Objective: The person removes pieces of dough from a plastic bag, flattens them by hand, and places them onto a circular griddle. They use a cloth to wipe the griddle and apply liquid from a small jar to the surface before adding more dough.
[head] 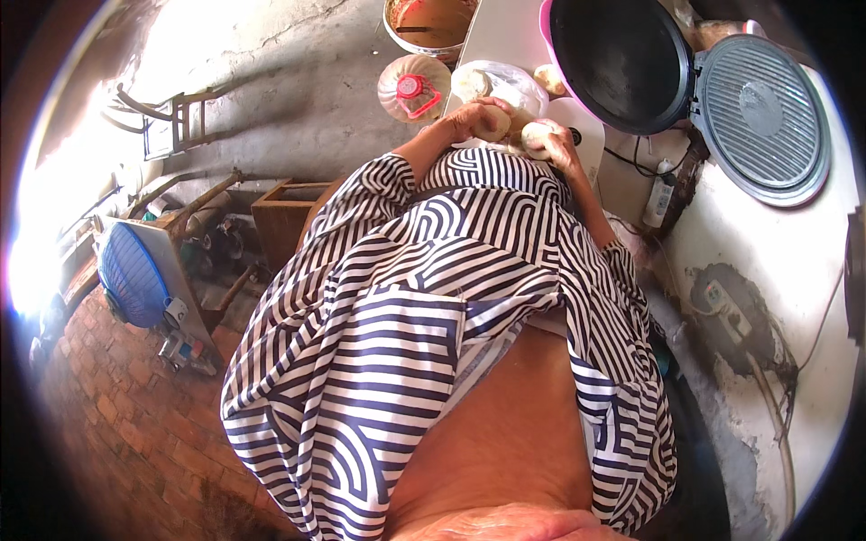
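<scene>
My left hand [475,116] grips a pale round bun-like piece [497,124], its fingers curled over the top. A similar pale round piece [535,138] is held in my right hand [559,146], a short way to the right. Both hands are close together in front of my chest, over the near end of a white table [587,132]. Just beyond them lies a clear plastic bag [524,86], with another pale bun-like piece [471,84] at its left side. A browner round piece [549,80] sits between the bag and an open electric griddle [616,61].
Left of the table stand a ribbed plastic jug [392,95] with a red cap and handle, and a bowl [433,24] of reddish-brown contents. The griddle's ridged half [764,115] extends right. A power strip [727,311] hangs rightward. Chair frame [179,128] and blue basket [132,277] are left.
</scene>
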Demonstrator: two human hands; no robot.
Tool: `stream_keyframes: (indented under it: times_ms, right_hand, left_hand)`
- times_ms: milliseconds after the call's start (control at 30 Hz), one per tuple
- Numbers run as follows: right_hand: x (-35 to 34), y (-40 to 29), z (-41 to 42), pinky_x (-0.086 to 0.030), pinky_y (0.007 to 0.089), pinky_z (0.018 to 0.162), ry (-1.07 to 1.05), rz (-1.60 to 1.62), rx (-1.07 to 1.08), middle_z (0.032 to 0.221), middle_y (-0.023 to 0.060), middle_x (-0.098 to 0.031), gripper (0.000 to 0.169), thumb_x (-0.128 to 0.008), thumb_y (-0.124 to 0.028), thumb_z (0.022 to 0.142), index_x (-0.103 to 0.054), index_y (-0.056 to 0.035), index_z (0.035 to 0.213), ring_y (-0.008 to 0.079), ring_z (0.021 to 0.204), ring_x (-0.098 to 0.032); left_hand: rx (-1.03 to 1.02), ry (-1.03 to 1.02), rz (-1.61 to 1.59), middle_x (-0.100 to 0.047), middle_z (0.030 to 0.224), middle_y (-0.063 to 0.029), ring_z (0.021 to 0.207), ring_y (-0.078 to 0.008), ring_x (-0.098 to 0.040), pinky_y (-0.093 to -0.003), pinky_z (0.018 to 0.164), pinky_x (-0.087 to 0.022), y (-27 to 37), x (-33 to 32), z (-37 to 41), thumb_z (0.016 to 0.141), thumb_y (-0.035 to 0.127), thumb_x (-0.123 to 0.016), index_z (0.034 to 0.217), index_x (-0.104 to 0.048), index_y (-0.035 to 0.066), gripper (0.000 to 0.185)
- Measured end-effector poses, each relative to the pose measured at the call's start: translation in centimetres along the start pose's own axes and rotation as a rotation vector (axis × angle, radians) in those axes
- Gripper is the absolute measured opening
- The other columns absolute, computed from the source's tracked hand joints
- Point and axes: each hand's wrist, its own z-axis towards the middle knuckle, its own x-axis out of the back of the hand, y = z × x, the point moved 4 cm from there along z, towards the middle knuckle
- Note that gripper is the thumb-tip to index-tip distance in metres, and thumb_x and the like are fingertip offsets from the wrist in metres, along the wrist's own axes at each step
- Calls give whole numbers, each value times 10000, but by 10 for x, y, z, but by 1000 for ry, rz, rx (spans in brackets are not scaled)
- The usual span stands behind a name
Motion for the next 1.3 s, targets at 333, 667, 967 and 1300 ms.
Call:
stream_keyframes:
  times_ms: [333,667,967,1300]
  right_hand:
    - [45,-74,-30,-554,393,736,142,879,-81,960,136,-605,220,-593,28,771,-569,34,990,241,875,-606]
    - [127,-103,-15,-554,367,739,362,836,-2,991,146,-572,327,-684,-5,721,-547,32,1015,253,885,-593]
    - [155,-104,4,-546,339,749,369,801,30,977,153,-575,379,-697,-54,724,-527,54,1046,236,876,-601]
    - [163,-123,14,-545,414,797,294,951,-72,1019,130,-559,268,-596,26,781,-509,18,1034,255,962,-578]
  left_hand:
    - [-109,33,244,-582,999,-204,884,-305,-618,-432,729,-548,62,-51,-25,680,4,-633,1120,-445,-40,481]
    - [-429,561,1647,-641,961,-119,913,-279,-619,-362,792,-497,192,-162,159,538,153,-764,1047,-618,115,531]
    - [-1091,665,2151,-580,1013,-175,907,-355,-588,-437,790,-473,207,-195,181,733,16,-541,1105,-579,100,384]
    - [-78,-130,426,-580,1013,-130,884,-236,-628,-332,748,-553,133,-209,107,842,189,-594,1101,-508,-48,361]
